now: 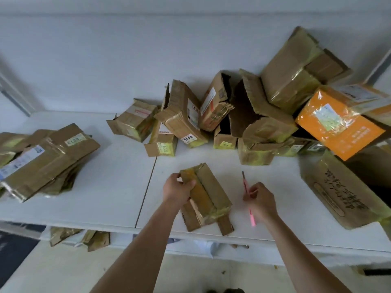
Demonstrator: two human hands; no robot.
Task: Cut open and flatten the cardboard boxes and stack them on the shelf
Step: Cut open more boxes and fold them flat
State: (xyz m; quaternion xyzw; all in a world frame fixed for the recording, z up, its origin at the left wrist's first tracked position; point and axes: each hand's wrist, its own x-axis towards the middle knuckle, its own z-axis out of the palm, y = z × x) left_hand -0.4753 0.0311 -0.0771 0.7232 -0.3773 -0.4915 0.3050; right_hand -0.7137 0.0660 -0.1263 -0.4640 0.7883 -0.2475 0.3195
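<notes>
On the white table [118,182], near its front edge, lies a small cardboard box [206,197] with yellowish tape, its end flaps open toward the person. The left hand [178,189] grips the far left corner of this box, and the fingers curl over the edge. The right hand [261,200] holds a pink utility knife [249,197] just beside the box, not touching it; the blade end is thin and hard to see. A pile of unopened boxes [243,115] fills the back right, and the frame cuts it off at the right side. A stack of flattened boxes [46,159] lies at the left, also partly cut off. Some cardboard pieces [84,237] show under the table, mostly hidden by its edge. Behind is a plain white wall [127,56]
</notes>
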